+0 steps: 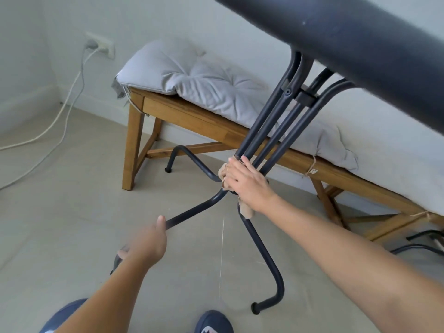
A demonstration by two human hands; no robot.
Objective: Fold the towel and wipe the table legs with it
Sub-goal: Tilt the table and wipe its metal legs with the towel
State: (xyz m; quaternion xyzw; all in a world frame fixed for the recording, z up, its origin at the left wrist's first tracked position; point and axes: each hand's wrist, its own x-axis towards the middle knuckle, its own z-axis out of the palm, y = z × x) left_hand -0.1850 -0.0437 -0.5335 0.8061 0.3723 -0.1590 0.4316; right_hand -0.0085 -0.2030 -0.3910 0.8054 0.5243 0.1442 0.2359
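The dark counter (pixel 360 32) looms overhead, its table legs (pixel 271 126) bundled below. Your right hand (pixel 245 183) presses the beige towel (pixel 245 210) around the bundle's base; your left hand (pixel 146 243) grips the near-left leg.

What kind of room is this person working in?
Probably a room in a home: a wooden bench with a grey tufted cushion, a wall socket with white cables, and a pale tiled floor.
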